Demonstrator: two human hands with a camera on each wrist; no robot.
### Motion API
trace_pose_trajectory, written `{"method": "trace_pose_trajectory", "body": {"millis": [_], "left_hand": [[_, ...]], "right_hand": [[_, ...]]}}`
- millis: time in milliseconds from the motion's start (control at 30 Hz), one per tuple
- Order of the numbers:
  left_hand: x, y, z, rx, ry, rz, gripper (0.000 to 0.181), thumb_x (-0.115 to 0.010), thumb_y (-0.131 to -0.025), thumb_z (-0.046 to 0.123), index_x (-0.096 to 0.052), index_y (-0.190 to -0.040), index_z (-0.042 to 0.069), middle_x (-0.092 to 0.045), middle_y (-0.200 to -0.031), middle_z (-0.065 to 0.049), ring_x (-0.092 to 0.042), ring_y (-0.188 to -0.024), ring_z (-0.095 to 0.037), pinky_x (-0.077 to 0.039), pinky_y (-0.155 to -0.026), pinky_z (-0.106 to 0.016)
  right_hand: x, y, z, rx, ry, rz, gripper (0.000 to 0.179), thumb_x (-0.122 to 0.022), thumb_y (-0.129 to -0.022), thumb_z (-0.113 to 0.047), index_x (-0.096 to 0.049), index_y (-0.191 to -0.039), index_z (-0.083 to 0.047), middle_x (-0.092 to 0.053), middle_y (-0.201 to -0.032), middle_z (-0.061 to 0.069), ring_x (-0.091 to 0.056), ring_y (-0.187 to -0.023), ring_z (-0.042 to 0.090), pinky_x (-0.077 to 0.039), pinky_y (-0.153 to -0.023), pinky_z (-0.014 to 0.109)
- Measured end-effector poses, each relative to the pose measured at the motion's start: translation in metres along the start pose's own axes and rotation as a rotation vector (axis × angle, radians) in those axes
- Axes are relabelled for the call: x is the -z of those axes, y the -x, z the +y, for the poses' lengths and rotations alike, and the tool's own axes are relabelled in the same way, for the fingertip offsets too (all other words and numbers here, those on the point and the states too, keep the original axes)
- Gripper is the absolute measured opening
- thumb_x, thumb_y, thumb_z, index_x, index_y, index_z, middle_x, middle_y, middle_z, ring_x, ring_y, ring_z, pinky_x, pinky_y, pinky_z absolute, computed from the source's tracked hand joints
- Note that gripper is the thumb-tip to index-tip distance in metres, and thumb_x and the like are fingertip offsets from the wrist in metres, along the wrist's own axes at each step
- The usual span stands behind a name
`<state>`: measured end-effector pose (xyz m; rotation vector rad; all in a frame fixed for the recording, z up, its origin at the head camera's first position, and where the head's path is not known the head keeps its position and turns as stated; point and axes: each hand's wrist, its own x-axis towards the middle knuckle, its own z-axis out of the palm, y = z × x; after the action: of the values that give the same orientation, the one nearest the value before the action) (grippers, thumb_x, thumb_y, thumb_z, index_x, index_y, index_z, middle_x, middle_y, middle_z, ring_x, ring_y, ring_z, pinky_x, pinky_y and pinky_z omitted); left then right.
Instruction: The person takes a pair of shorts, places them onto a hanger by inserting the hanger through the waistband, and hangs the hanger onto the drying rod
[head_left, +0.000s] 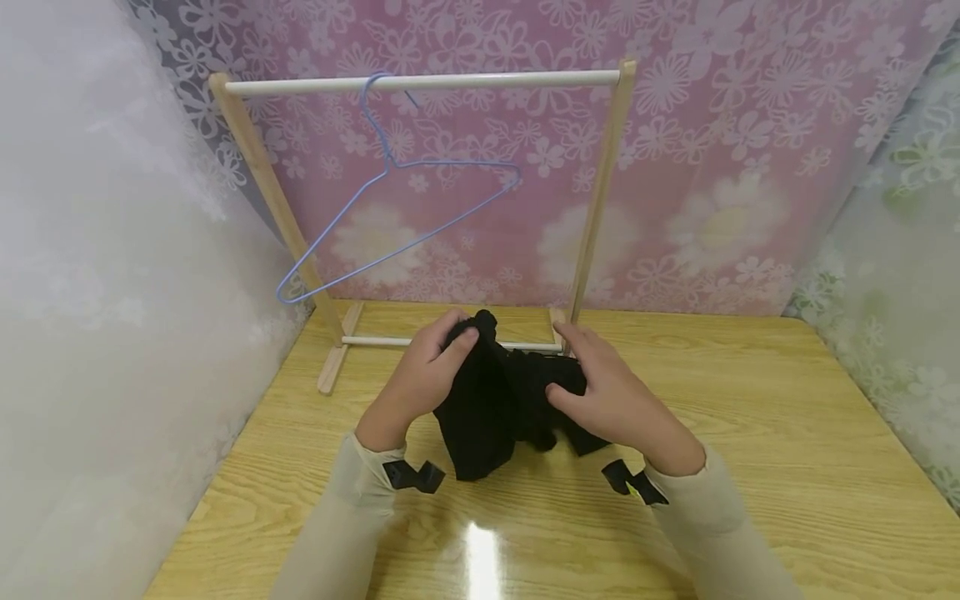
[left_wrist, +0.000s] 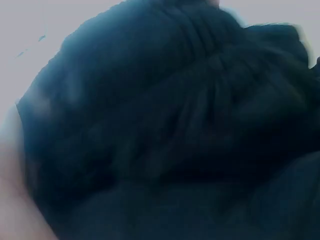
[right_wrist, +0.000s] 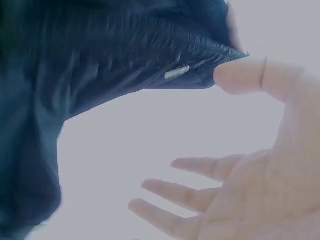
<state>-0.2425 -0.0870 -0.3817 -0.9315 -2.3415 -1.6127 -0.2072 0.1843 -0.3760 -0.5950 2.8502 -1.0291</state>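
Note:
A pair of black shorts (head_left: 480, 417) with a gathered elastic waistband hangs between both hands, over the table. My left hand (head_left: 427, 367) grips its bunched upper left part, thumb in front and fingers mostly hidden behind the cloth. At the right end, my right hand (head_left: 611, 392) pinches the waistband edge between thumb and index finger. Its other fingers are spread, as the right wrist view shows. A small white label (right_wrist: 177, 72) is on the inside of the band. Dark folds of the shorts (left_wrist: 150, 100) fill most of the left wrist view.
Behind the hands stands a rack with wooden posts (head_left: 600, 192) and a white top rail (head_left: 487, 81). An unloaded blue wire hanger (head_left: 442, 162) hangs from the rail. The wood-grain table (head_left: 787, 433) ends at a pink floral backdrop (head_left: 712, 167).

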Motion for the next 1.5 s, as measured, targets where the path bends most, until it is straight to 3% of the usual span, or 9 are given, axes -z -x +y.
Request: {"method": "trace_pose_trajectory", "body": {"millis": [100,200,300,400,733,1033,1300,1400,1500], "left_hand": [[-0.002,0.001,0.0,0.007,0.002,-0.013,0.027,-0.043,-0.113,0.032,-0.057,-0.103,0.01,-0.047,-0.083,-0.006,-0.047,-0.072,-0.022,-0.04,-0.068,-0.036],[-0.004,0.002,0.001,0.007,-0.002,-0.027,0.027,-0.043,-0.113,0.032,-0.057,-0.103,0.011,-0.047,-0.083,-0.005,-0.047,-0.072,-0.022,-0.041,-0.069,-0.036],[-0.005,0.002,0.001,-0.007,-0.013,-0.04,0.027,-0.044,-0.113,0.032,-0.057,-0.102,0.011,-0.046,-0.081,-0.005,-0.046,-0.069,-0.021,-0.04,-0.067,-0.036],[-0.006,0.002,0.001,-0.02,-0.017,-0.048,0.026,-0.044,-0.113,0.032,-0.056,-0.103,0.011,-0.045,-0.08,-0.004,-0.045,-0.067,-0.021,-0.04,-0.066,-0.035],[-0.007,0.001,0.003,-0.018,-0.007,-0.056,0.025,-0.042,-0.113,0.03,-0.056,-0.106,0.011,-0.047,-0.083,-0.005,-0.047,-0.071,-0.021,-0.04,-0.068,-0.036],[-0.006,0.002,0.003,-0.005,-0.013,-0.07,0.027,-0.04,-0.114,0.031,-0.055,-0.118,0.008,-0.051,-0.09,-0.006,-0.049,-0.077,-0.022,-0.041,-0.072,-0.039],[0.0,0.001,-0.007,0.072,-0.031,0.017,0.049,-0.038,-0.111,0.05,-0.052,-0.13,0.007,-0.058,-0.107,-0.01,-0.056,-0.094,-0.025,-0.045,-0.082,-0.042],[0.003,-0.002,-0.019,0.131,-0.071,0.061,0.064,-0.035,-0.105,0.064,-0.054,-0.132,0.009,-0.058,-0.114,-0.011,-0.056,-0.1,-0.027,-0.046,-0.087,-0.045],[0.008,-0.006,-0.031,0.199,-0.109,0.071,0.073,-0.034,-0.1,0.074,-0.055,-0.13,0.011,-0.059,-0.115,-0.01,-0.056,-0.103,-0.027,-0.047,-0.09,-0.046]], "right_hand": [[-0.008,0.0,-0.006,0.018,-0.035,-0.01,0.069,-0.065,-0.1,-0.048,-0.044,-0.156,-0.014,-0.047,-0.155,0.008,-0.046,-0.142,0.033,-0.04,-0.111,0.06],[-0.018,-0.001,-0.012,0.03,-0.054,-0.03,0.064,-0.068,-0.094,-0.061,-0.061,-0.138,-0.015,-0.065,-0.131,0.001,-0.063,-0.118,0.022,-0.051,-0.1,0.048],[-0.026,-0.002,-0.016,0.056,-0.041,-0.045,0.052,-0.072,-0.091,-0.062,-0.068,-0.118,-0.018,-0.068,-0.105,-0.006,-0.065,-0.09,0.011,-0.055,-0.081,0.035],[-0.032,-0.003,-0.016,0.075,-0.002,-0.054,0.041,-0.075,-0.091,-0.056,-0.068,-0.106,-0.019,-0.065,-0.092,-0.01,-0.06,-0.077,0.005,-0.053,-0.071,0.029],[-0.039,-0.003,-0.015,-0.026,0.132,-0.194,0.047,-0.077,-0.088,-0.056,-0.068,-0.113,-0.017,-0.067,-0.092,-0.008,-0.06,-0.073,0.006,-0.052,-0.066,0.033],[-0.044,-0.008,-0.011,-0.078,0.193,-0.229,0.055,-0.081,-0.086,-0.051,-0.065,-0.124,-0.014,-0.067,-0.095,-0.006,-0.06,-0.078,0.008,-0.051,-0.069,0.036],[-0.037,-0.024,0.016,-0.112,0.25,-0.044,0.018,-0.066,-0.095,-0.026,-0.057,-0.101,-0.012,-0.056,-0.072,0.0,-0.053,-0.058,0.017,-0.042,-0.057,0.035],[-0.025,-0.03,0.035,-0.128,0.173,0.02,0.01,-0.058,-0.1,-0.019,-0.06,-0.103,-0.01,-0.06,-0.07,0.0,-0.059,-0.058,0.015,-0.048,-0.061,0.036],[-0.013,-0.034,0.051,-0.175,-0.005,0.087,0.024,-0.051,-0.104,-0.018,-0.061,-0.122,-0.005,-0.069,-0.073,0.003,-0.068,-0.061,0.019,-0.057,-0.065,0.038]]}}
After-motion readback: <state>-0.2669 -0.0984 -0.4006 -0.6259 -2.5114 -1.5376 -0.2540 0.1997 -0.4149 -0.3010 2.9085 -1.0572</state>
